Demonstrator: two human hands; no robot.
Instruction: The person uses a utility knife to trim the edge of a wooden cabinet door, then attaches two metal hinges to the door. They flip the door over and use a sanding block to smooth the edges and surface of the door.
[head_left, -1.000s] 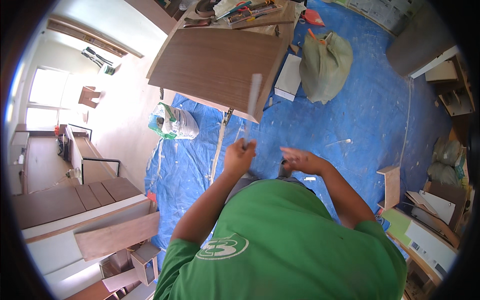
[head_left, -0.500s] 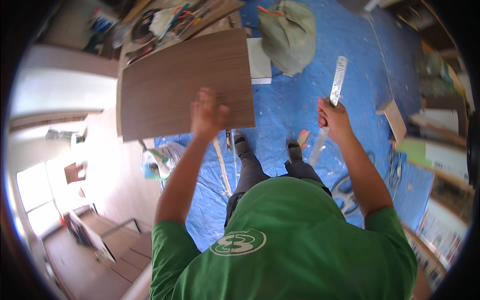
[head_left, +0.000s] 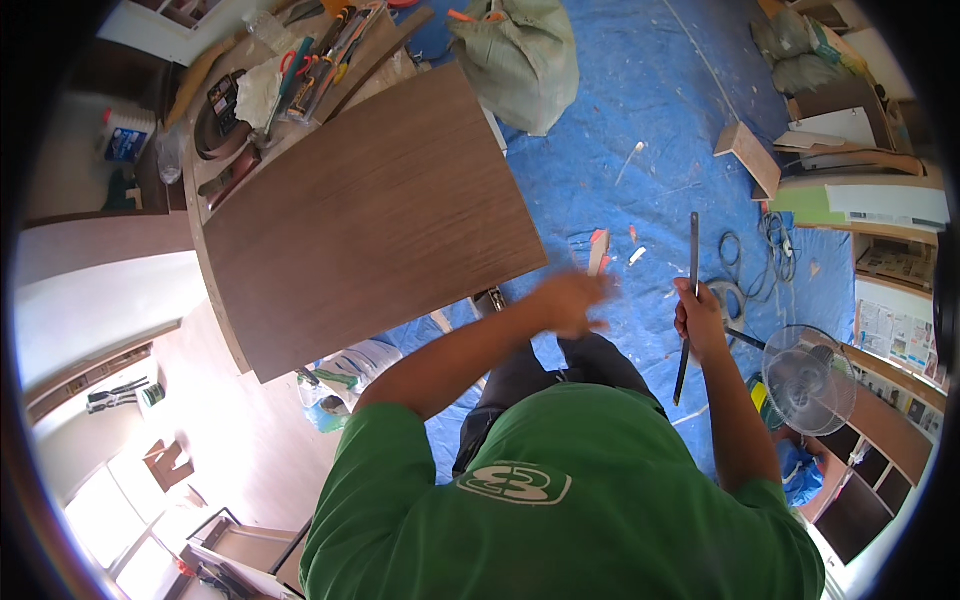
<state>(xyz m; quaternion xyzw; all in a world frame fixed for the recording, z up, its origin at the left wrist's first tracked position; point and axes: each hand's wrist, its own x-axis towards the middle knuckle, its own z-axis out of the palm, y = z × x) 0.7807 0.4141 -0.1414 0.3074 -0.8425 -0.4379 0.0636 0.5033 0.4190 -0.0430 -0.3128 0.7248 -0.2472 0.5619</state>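
Head view — green-grey sack stands beside board.

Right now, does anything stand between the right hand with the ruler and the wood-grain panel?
Yes: the left hand, blurred, appears between the right hand and the nearest corner of the wood-grain panel. Nothing else visible blocks the way.

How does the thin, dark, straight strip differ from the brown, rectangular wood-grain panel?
The strip is far narrower than the panel. The right hand holds the strip; the panel lies on the wooden table. The strip looks nearly black, the panel brown. Both are longer than wide.
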